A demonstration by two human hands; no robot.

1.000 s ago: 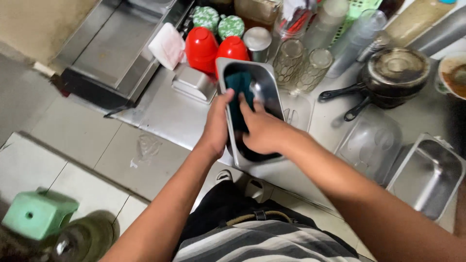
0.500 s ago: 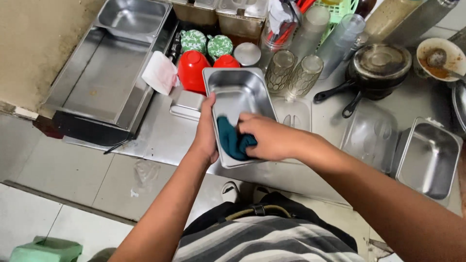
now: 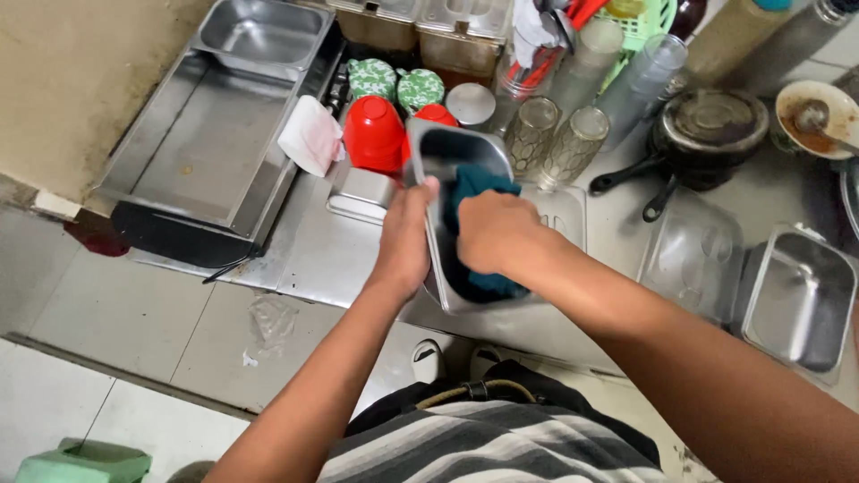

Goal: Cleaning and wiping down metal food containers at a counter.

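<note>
Hands first: left hand gripped the left rim of a steel pan, thumb hooked over the edge, fingers curled behind the wall. Right hand was closed on a dark teal cloth, pressing it inside the pan. Pan was tilted up toward the person, held over the near edge of the steel table, between both hands.

Rest, big to small:
- Large shallow steel tray sat at the left of the table, with a smaller deep steel tray behind it.
- Empty steel pan sat far right, with a clear plastic container just beside it on its left.
- Black frying pans, stacked, handles pointing left, stood behind the clear container.
- Two red cups, upside down, stood just behind the held pan; two green patterned cups behind those.
- Two clear glasses were upside down, right of the held pan.
- Small steel lid lay flat just left of the left hand.
- White cloth lay on the big tray's right rim.
- Dirty bowl with a spoon sat at far right, top.
</note>
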